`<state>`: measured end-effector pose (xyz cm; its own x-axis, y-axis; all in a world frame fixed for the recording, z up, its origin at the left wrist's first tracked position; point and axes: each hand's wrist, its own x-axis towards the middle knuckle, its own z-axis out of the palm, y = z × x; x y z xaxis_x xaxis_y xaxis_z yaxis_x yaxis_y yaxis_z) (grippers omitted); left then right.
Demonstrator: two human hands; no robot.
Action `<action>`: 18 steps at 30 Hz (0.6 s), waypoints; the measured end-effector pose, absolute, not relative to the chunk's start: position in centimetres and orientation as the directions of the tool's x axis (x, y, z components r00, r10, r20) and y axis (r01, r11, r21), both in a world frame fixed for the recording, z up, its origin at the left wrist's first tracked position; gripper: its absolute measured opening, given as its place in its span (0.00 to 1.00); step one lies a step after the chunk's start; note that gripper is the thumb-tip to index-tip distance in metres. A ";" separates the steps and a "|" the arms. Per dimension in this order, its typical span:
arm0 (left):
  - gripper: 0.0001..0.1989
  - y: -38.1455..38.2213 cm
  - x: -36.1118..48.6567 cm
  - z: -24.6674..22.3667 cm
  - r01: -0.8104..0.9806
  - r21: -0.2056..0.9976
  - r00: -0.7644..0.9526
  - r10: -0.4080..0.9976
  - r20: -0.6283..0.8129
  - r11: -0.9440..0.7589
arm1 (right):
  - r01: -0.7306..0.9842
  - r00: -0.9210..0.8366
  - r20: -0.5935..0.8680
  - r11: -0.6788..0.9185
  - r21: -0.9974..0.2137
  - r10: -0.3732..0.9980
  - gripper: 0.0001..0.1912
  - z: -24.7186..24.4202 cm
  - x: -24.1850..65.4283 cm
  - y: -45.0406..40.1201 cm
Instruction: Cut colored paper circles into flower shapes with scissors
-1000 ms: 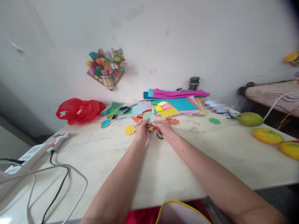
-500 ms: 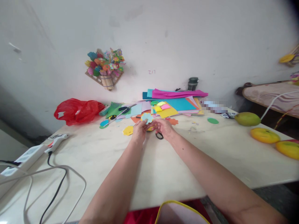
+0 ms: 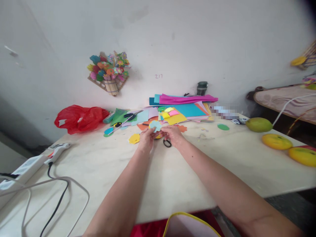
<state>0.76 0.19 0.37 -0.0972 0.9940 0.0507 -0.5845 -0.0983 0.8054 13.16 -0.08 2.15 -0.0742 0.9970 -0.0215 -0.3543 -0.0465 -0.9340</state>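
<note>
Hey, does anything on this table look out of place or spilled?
Small scraps lie scattered on the table, right of the orange paper flower, like litter. Yellow fruits farther right seem odd on a papercraft table.

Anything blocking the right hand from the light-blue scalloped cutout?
Nothing visible: the right hand is close beside the light-blue scalloped cutout, contact unclear. The black loop lies nearer the wearer, outside that gap.

I observe a smooth, faintly glossy desk (image 3: pixel 172 177); matt, paper-like light-blue cut-out (image 3: pixel 155 124); crinkled, shiny red plastic bag (image 3: pixel 85 119).
</note>
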 end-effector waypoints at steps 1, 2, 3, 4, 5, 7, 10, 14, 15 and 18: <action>0.07 0.2 0.8 0.4 -0.585 0.804 -0.101 0.993 0.058 -0.107 | -0.341 -0.058 -0.018 -0.037 -0.939 0.998 0.02 2.2 13.1 -0.1; 0.08 0.1 0.8 0.4 -0.585 0.803 -0.106 0.992 0.065 -0.115 | -0.325 -0.040 -0.010 -0.023 -0.945 0.999 0.02 2.2 13.1 -0.1; 0.08 0.1 0.9 0.4 -0.586 0.802 -0.110 0.991 0.070 -0.121 | -0.308 -0.022 0.002 -0.005 -0.951 1.000 0.03 2.2 13.0 -0.2; 0.09 0.1 0.9 0.4 -0.586 0.801 -0.113 0.991 0.073 -0.126 | -0.291 -0.006 0.019 0.016 -0.957 1.000 0.03 2.2 13.0 -0.2; 0.09 0.0 0.9 0.4 -0.586 0.800 -0.114 0.991 0.076 -0.129 | -0.276 0.009 0.038 0.039 -0.960 0.999 0.03 2.3 12.9 -0.2; 0.09 0.0 1.0 0.4 -0.587 0.798 -0.115 0.990 0.081 -0.134 | -0.261 0.040 0.066 0.074 -0.963 0.997 0.03 2.3 12.8 -0.2; 0.10 0.0 1.2 0.4 -0.579 0.803 -0.121 0.989 0.087 -0.141 | -0.311 0.083 0.046 0.069 -0.948 0.995 0.03 2.3 12.6 -0.3; 0.10 -0.1 1.5 0.4 -0.562 0.812 -0.139 0.986 0.096 -0.158 | -0.446 0.149 -0.039 0.032 -0.895 0.988 0.03 2.2 12.1 -0.6; 0.10 -0.1 1.6 0.4 -0.562 0.811 -0.148 0.984 0.094 -0.162 | -0.472 0.159 -0.051 0.031 -0.881 0.986 0.03 2.1 12.0 -0.7; 0.09 0.0 1.6 0.4 -0.572 0.803 -0.172 0.982 0.081 -0.167 | -0.538 0.175 -0.080 0.027 -0.843 0.981 0.02 2.0 12.0 -0.6</action>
<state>1.63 -0.03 0.39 -0.1724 0.9817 0.0812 -0.5717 -0.1668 0.8033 12.01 -0.62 1.98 0.1747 0.9814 -0.0798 -0.5375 0.0272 -0.8428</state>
